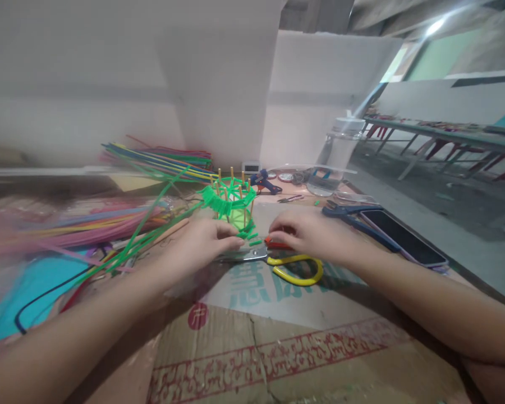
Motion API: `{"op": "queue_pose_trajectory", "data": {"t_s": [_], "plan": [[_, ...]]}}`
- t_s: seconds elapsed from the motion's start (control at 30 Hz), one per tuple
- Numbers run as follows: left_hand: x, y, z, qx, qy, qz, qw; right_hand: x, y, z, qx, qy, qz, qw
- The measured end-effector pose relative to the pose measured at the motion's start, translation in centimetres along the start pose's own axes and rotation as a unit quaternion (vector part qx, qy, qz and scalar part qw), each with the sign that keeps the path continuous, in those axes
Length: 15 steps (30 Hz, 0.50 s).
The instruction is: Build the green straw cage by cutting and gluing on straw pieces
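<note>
My left hand [210,238] rests beside a round green frame [231,205] with thin wooden sticks standing up from it. Its thumb and fingers are close together near small cut green pieces [255,243]; whether anything is pinched between them is too small to tell. My right hand [297,231] has its fingers curled round a small red piece [278,243] to the right of the green bits. Scissors with yellow handles [298,269] lie just below both hands, their blades pointing left and partly behind my left hand.
Bundles of coloured pipe cleaners [164,160] lie at the back left, with more [88,224] at the left. A glue gun [263,182] and a bottle [332,157] stand behind. Blue-handled pliers [362,221] and a phone [404,235] lie at the right.
</note>
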<state>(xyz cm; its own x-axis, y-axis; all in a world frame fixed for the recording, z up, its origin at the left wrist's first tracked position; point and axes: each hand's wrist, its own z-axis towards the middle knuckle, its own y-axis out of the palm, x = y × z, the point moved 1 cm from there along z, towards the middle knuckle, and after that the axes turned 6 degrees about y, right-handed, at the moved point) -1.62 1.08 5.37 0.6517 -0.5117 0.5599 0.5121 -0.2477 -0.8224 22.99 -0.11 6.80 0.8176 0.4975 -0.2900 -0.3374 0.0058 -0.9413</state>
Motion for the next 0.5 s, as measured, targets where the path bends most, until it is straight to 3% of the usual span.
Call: {"op": "queue_pose_trajectory", "data": {"t_s": [0.17, 0.33, 0.5], "plan": [[0.6, 0.7, -0.2, -0.018, 0.032, 0.189, 0.981, -0.8, 2.4, -0.6, -0.030, -0.092, -0.072, 0.993], [1.3, 0.7, -0.1, -0.025, 0.028, 0.213, 0.976, -0.8, 2.6, -0.8, -0.055, -0.087, -0.076, 0.992], [1.0, 0.5, -0.2, 0.022, 0.061, 0.238, 0.969, -1.3, 2.2, -1.3, -0.082, -0.083, -0.059, 0.991]]}}
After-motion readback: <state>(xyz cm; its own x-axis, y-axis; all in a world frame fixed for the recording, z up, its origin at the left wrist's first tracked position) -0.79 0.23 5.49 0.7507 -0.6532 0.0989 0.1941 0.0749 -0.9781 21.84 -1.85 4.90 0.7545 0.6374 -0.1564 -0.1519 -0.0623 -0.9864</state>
